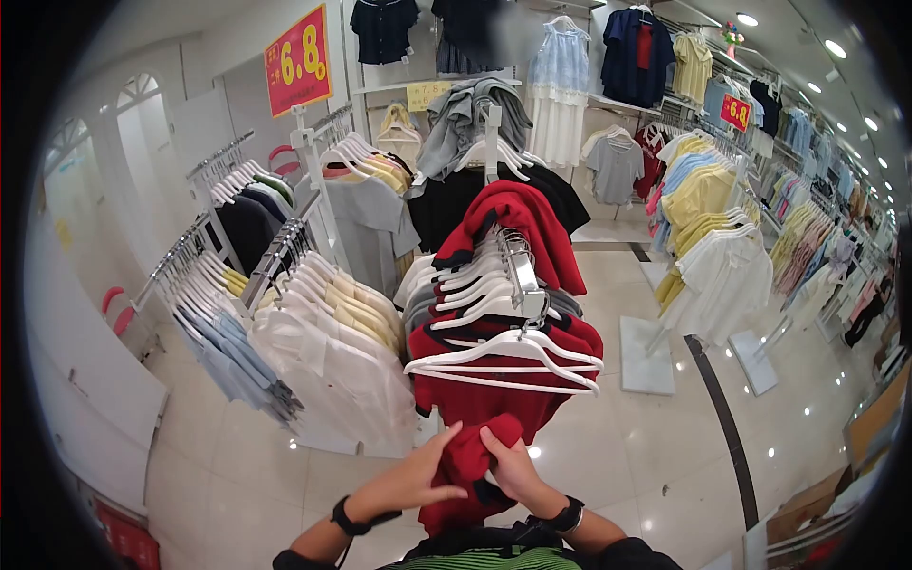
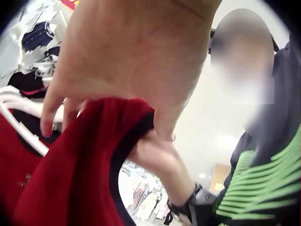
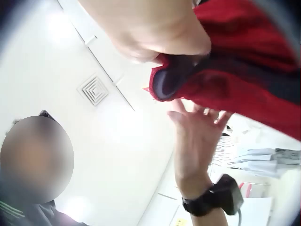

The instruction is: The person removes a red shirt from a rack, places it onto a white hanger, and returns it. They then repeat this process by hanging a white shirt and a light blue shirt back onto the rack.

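A red garment with dark navy trim hangs in front of the person's body. The right hand grips its upper part, thumb on the cloth; in the right wrist view that hand pinches the navy-edged fabric. Fingers extended and thumb spread, the left hand lies against the garment's left side. In the left wrist view the left hand is over the red cloth, its fingers fairly straight. Just beyond both hands, white hangers hang at the front of a rack of red clothes.
Racks of white tops and light blue clothes stand left. More red cloth is draped over the middle rack. To the right are a yellow and white rack and a white stand base on the tiled floor.
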{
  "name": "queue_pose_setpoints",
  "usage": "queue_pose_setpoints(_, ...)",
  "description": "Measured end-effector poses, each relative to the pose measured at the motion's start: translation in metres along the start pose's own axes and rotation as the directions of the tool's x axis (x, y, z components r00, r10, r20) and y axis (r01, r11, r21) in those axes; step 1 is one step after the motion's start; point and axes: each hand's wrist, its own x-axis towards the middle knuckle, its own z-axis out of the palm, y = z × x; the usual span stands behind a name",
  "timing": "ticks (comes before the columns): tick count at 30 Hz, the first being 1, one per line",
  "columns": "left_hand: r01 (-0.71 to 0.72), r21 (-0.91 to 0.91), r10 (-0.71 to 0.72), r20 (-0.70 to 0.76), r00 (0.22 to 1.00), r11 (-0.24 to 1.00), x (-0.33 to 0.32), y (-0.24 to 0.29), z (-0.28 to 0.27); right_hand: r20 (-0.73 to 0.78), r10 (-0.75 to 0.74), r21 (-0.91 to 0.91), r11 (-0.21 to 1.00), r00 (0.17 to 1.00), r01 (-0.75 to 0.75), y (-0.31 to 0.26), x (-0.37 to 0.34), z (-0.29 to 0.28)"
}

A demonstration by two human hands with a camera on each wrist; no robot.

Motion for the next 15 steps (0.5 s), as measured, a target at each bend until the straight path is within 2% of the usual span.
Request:
queue_pose_setpoints(2,-0.002,-0.130,-0.034,-0.274,0.961,0.991,-0.012,-0.004,0.029,0.021,-0.015,0.053,0.999,1.000,0.014,0.007,0.000,0.004)
queue_pose_setpoints(3,-0.002,-0.130,-0.034,-0.273,0.961,0.992,-0.014,-0.013,0.041,0.021,-0.015,0.054,0.998,1.000,0.014,0.008,0.000,0.006)
queue_pose_setpoints(5,-0.004,0.060,0.029,-0.422,0.906,0.998,-0.011,-0.044,0.061,0.077,-0.020,-0.011,1.000,0.997,0.021,0.011,0.000,0.012)
queue_pose_setpoints(6,0.010,0.133,0.058,-0.502,0.863,0.991,-0.006,-0.045,0.066,0.072,-0.038,-0.120,0.992,0.997,0.046,0.012,0.000,0.014)
queue_pose_setpoints(7,0.010,0.134,0.059,-0.500,0.864,0.991,-0.002,-0.043,0.070,0.070,-0.040,-0.118,0.992,0.997,0.048,0.006,-0.001,0.014)
queue_pose_setpoints(8,-0.035,-0.038,0.005,-0.601,0.799,0.999,0.000,-0.040,0.073,0.208,-0.087,-0.473,0.863,0.974,0.178,-0.005,-0.004,0.012)
queue_pose_setpoints(9,-0.100,-0.203,-0.068,-0.684,0.726,0.974,0.004,-0.033,0.073,0.348,-0.076,-0.736,0.596,0.934,0.322,-0.017,-0.008,0.012)
queue_pose_setpoints(10,-0.020,-0.034,-0.012,-0.747,0.664,0.999,0.008,-0.025,0.066,0.397,-0.169,-0.729,0.538,0.902,0.422,-0.024,-0.011,0.014)
queue_pose_setpoints(11,-0.022,-0.035,-0.011,-0.748,0.664,0.999,0.008,-0.028,0.064,0.397,-0.169,-0.731,0.536,0.902,0.423,-0.032,-0.012,0.011)
queue_pose_setpoints(13,0.040,-0.046,-0.060,-0.659,0.750,0.998,0.002,-0.038,0.057,0.394,-0.174,-0.730,0.538,0.903,0.422,-0.048,-0.016,0.002)
queue_pose_setpoints(14,0.041,-0.044,-0.060,-0.660,0.749,0.998,0.000,-0.039,0.054,0.381,-0.240,-0.706,0.548,0.893,0.448,-0.056,-0.021,0.000)
queue_pose_setpoints(15,0.076,-0.014,-0.066,-0.677,0.733,0.997,0.000,-0.040,0.052,0.382,-0.241,-0.705,0.548,0.892,0.450,-0.058,-0.024,-0.005)
